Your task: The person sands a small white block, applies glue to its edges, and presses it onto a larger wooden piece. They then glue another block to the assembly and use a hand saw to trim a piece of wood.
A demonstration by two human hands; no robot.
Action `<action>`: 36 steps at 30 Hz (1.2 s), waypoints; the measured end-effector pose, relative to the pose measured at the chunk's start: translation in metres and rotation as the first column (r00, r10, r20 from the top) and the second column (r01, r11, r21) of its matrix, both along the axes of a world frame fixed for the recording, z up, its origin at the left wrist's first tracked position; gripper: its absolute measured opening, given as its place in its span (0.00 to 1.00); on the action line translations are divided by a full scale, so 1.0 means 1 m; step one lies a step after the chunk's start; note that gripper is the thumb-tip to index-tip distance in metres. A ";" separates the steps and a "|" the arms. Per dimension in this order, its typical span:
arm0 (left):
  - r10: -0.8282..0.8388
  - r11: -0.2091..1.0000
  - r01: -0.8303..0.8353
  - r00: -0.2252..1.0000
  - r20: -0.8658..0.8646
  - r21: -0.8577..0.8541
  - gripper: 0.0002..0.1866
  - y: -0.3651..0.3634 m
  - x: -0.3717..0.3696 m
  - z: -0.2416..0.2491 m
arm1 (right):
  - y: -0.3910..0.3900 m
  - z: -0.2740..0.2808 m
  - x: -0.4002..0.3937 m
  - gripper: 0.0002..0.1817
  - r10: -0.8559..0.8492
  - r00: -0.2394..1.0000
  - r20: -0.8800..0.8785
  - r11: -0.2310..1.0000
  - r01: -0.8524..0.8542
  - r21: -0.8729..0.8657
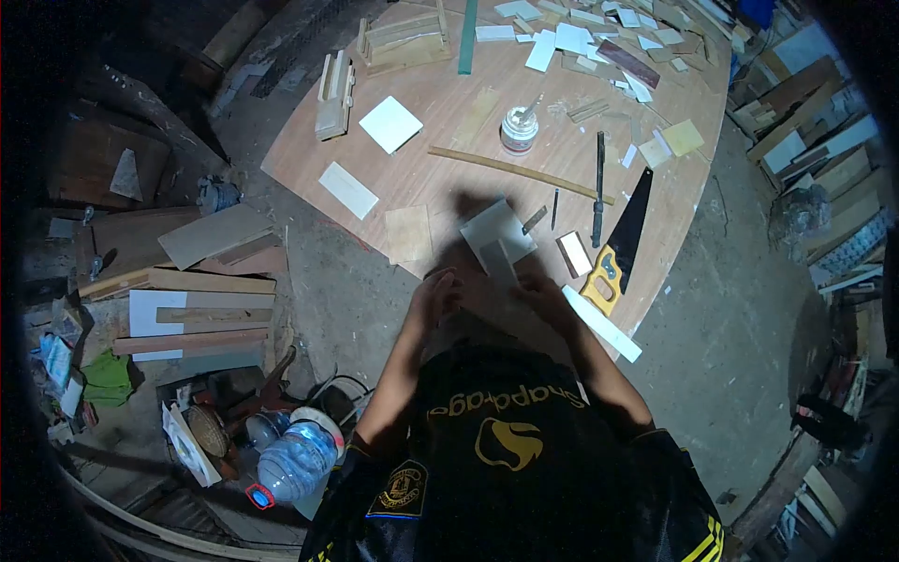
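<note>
Seen from above, over a black jersey (506, 450) with yellow print; both hands low at the near edge of a round plywood tabletop (431, 173) laid close to the floor.

Left hand (438, 292) bent at the wrist, fingers curled inward near the tabletop's edge; too dark there to tell whether pinching anything or just resting. Right hand (543, 298) reaching to the lower end of a small pale board (496, 234), fingers seemingly closed on a narrow grey strip (499, 265) standing against that board; grip probably there to steady one piece against the other, though shadow hides the contact itself. Pale board just beyond both sets of fingers, tilted corner-on, lying in the shadow cast over the work.

Just right of the right fingers: a white batten (602, 325) overhanging the edge, and a handsaw (618, 245) with yellow handle turned toward the hand, likely parked for a quick pick-up; between saw and board a small wood block (574, 253). Further out from the fingers: a dark file or chisel (598, 187), a long thin lath (520, 172), a glue pot (519, 129) with a stick standing in it, kept central and within reach. Left of the left fingers a square of thin ply (409, 233); beyond it white offcuts (390, 124) and a wooden frame (405, 41).

Down by the left elbow on the floor, a plastic water bottle (298, 461) and stacked planks (197, 318).
</note>
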State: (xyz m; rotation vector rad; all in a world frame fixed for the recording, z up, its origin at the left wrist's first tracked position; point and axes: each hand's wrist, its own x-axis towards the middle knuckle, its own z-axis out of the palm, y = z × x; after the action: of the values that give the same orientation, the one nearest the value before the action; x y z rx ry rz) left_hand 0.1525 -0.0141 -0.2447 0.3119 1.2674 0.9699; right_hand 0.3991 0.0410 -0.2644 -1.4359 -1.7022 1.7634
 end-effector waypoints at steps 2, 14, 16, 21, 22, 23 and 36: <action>-0.098 0.995 0.098 0.991 -0.090 -0.009 0.19 0.004 -0.014 -0.009 | 0.016 -0.011 0.003 0.19 -0.165 0.984 -0.062 0.977 0.155 -0.150; -0.157 0.976 0.132 0.978 -0.136 -0.176 0.16 0.023 -0.096 -0.031 | 0.061 -0.021 -0.006 0.24 -0.370 0.791 0.487 0.929 0.330 0.168; -0.170 0.974 0.146 0.976 -0.134 -0.174 0.16 0.031 -0.105 -0.023 | 0.064 -0.021 -0.010 0.29 -0.386 0.698 0.603 0.922 0.309 0.232; -0.280 0.956 0.254 0.939 -0.199 -0.150 0.15 0.050 -0.134 -0.039 | 0.069 -0.032 0.001 0.24 -0.693 0.393 0.605 0.707 0.534 0.464; -0.271 0.958 0.246 0.944 -0.187 -0.148 0.14 0.053 -0.138 -0.044 | 0.064 -0.038 0.001 0.24 -0.696 0.377 0.611 0.700 0.545 0.461; -0.264 0.959 0.240 0.949 -0.173 -0.148 0.14 0.057 -0.141 -0.049 | 0.058 -0.044 0.000 0.23 -0.756 0.442 0.484 0.639 0.659 0.397; -0.531 0.592 0.770 0.595 -0.603 0.238 0.16 0.076 -0.046 -0.061 | -0.026 -0.065 -0.115 0.17 -0.981 0.143 0.130 0.147 0.989 0.024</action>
State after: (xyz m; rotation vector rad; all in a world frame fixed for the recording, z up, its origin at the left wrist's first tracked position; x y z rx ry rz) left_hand 0.1064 0.0621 -0.3059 1.4200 1.1522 0.5068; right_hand 0.2841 0.0147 -0.3293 -1.9764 -0.2691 0.8776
